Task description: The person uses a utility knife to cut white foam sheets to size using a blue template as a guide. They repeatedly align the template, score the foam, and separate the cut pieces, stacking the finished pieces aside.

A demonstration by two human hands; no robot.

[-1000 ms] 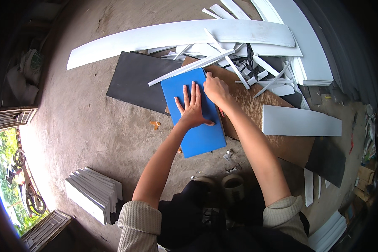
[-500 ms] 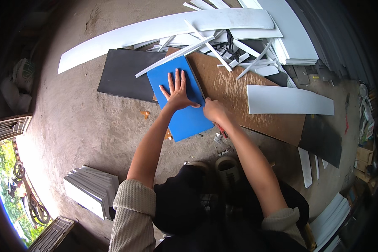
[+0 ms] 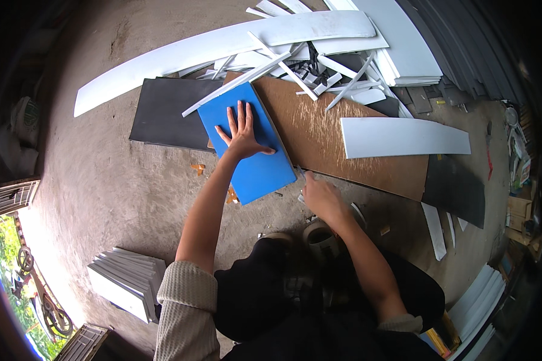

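A blue rectangular panel (image 3: 238,171) lies aslant over a worn brown board (image 3: 367,170). My left hand (image 3: 244,138) presses flat on the blue panel, its fingers spread. Beside the panel's lower right corner, my right hand (image 3: 323,195) is closed around a utility knife (image 3: 300,172). Only the knife's thin grey tip shows clearly; the handle is mostly hidden by the fingers. The tip is close to the panel's right edge, and I cannot tell whether it touches.
Long white sheet (image 3: 217,45), narrow white strips and scraps (image 3: 343,90) lie at the far side. A black sheet (image 3: 168,111) extends left of the panel. A white piece (image 3: 403,138) rests on the brown board. White panels (image 3: 126,280) are stacked at lower left.
My right hand has drawn nearer to me along the panel's right edge, down to its lower corner. The left hand stays flat on the panel. The whole view has shifted slightly.
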